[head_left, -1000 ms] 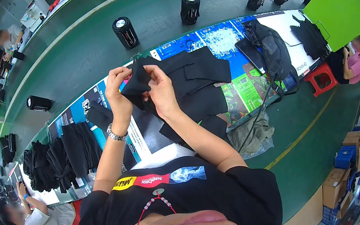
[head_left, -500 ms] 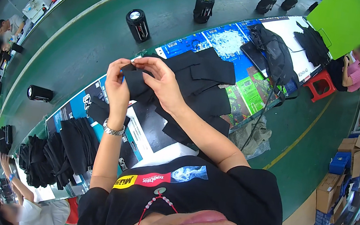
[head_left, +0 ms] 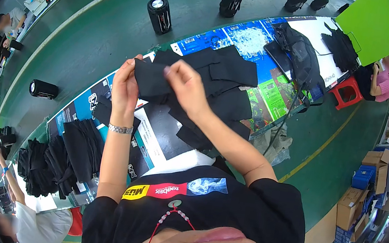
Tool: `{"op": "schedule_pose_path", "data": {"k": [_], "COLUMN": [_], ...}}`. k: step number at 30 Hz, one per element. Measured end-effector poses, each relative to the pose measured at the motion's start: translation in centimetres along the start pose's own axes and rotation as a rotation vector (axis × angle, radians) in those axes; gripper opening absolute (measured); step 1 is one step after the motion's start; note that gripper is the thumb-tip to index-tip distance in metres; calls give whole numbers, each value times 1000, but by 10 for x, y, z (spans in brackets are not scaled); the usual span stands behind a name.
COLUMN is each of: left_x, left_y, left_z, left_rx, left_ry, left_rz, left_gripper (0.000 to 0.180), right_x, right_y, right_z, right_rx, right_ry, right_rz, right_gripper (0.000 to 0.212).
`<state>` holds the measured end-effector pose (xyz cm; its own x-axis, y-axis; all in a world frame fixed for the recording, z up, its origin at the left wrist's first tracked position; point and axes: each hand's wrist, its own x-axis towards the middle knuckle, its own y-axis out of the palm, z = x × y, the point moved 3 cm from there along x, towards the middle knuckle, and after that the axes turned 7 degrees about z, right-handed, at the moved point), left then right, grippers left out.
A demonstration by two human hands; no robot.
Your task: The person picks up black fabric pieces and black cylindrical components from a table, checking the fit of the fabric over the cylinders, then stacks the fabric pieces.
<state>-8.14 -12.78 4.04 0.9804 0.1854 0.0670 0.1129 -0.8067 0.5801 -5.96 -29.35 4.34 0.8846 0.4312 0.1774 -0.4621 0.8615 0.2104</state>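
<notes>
My left hand (head_left: 125, 87), with a metal watch on the wrist, grips the left edge of a flat black cloth piece (head_left: 153, 82), thumb and fingers closed on it. My right hand (head_left: 189, 90) is in front of the cloth's right part, its fingers curled into a pinch. Whatever lies between those fingertips is too small to make out. Behind and right of my hands, more black cloth pieces (head_left: 234, 70) lie spread in an overlapping pile on the table. Bundles of black cloth (head_left: 81, 148) lie at the left end.
Black cylindrical speakers (head_left: 159, 15) stand along the green belt (head_left: 102, 34) beyond the table; another speaker (head_left: 43, 89) lies on its side. A black bag (head_left: 299, 52) and a dark flat device (head_left: 278, 57) rest on the right. A red stool (head_left: 346, 93) and a seated co-worker are farther right.
My right hand has come away from the cloth's top edge, down and to the right. The cloth now hangs flatter from my left hand. The standing speakers appear shifted rightward in view.
</notes>
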Motion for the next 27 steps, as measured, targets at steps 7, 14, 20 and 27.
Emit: {"op": "schedule_pose_path", "data": {"k": [7, 14, 20, 27], "left_x": [5, 29, 36, 65], "left_y": [14, 18, 41, 28], "left_z": [12, 0, 8, 2], "left_rx": [-24, 295, 386, -128], "left_ry": [-243, 61, 108, -76], "left_rz": [270, 8, -7, 193], "left_gripper": [22, 18, 17, 20], "right_x": [50, 42, 32, 82], "right_y": [-18, 6, -12, -58], "right_z": [23, 4, -18, 23], "right_rx": [513, 632, 407, 490], "right_ry": [160, 232, 217, 29], "right_rz": [-37, 153, 88, 12], "right_gripper": [24, 17, 24, 18]}}
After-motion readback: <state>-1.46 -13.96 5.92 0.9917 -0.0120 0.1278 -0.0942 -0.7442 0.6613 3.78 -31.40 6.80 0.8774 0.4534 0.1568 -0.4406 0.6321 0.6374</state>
